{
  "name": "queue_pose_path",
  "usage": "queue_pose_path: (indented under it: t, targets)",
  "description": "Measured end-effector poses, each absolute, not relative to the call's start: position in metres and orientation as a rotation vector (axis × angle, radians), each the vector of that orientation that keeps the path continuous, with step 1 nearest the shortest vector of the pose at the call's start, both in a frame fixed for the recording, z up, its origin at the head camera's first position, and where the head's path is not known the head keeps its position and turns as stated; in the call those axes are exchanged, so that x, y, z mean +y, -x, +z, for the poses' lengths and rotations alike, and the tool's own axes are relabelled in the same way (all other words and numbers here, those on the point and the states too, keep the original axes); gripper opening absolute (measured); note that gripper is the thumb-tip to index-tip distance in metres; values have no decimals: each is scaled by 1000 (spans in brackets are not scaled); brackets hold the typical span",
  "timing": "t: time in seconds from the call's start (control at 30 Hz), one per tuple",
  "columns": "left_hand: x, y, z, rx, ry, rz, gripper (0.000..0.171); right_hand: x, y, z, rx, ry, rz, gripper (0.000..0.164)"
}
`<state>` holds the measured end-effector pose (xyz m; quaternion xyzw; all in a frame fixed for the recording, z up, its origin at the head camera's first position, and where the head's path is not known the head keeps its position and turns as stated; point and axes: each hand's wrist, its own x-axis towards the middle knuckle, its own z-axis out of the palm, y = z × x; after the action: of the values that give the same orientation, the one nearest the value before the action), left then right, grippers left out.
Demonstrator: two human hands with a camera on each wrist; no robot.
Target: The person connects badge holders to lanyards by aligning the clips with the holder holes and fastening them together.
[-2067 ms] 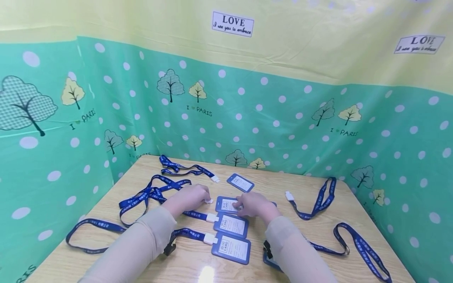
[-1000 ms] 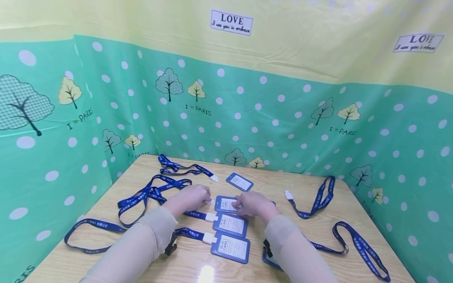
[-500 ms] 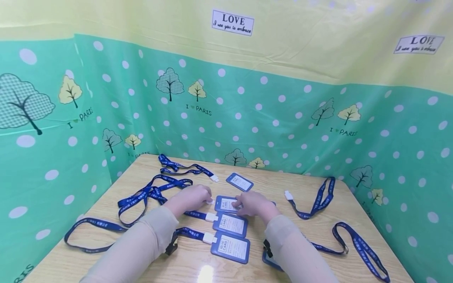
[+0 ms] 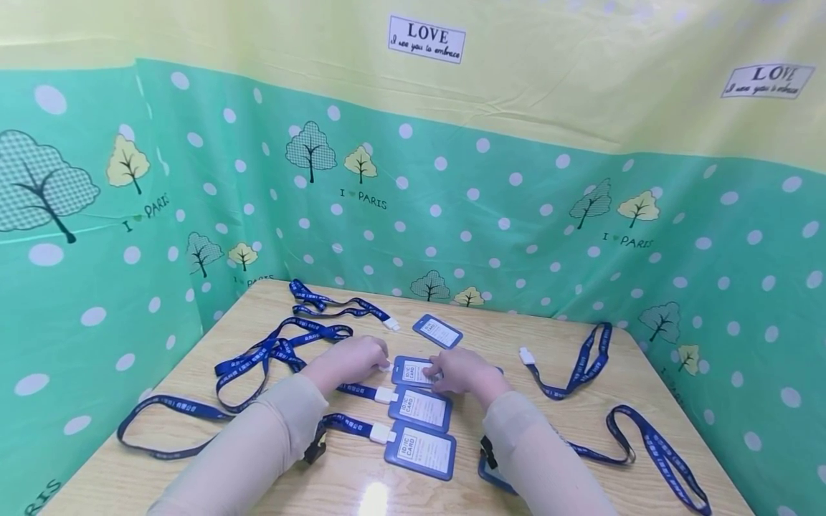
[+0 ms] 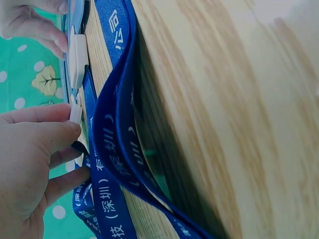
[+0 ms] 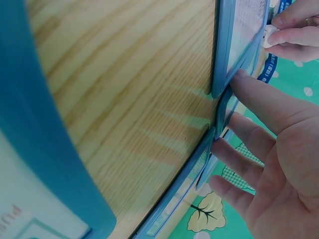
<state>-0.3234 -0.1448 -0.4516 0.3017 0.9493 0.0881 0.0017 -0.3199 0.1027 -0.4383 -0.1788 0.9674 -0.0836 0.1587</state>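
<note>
White clip (image 5: 76, 114) sits pinched in the left hand (image 5: 31, 159).

The left hand (image 4: 351, 357) pinches between thumb and forefinger just left of the card holder (image 4: 411, 372), which the right hand (image 4: 464, 373), fingers spread, touches.

The head camera is looking forward and down over the table (image 4: 348, 473); both wrist cameras are peering close across it, all three sharing the left fingers (image 5: 67, 184) and right fingers (image 6: 264, 102).

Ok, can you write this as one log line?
left hand: pinches white clip; right hand: touches blue card holder; surface: wooden table
</note>
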Motion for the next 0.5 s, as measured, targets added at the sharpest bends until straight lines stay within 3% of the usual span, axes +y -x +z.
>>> queue_pose_path:
  t: [0.5]
  targets:
    - [-142,323,-451,2969,-945,273,19,102,320,-438,2764,515,-233,35]
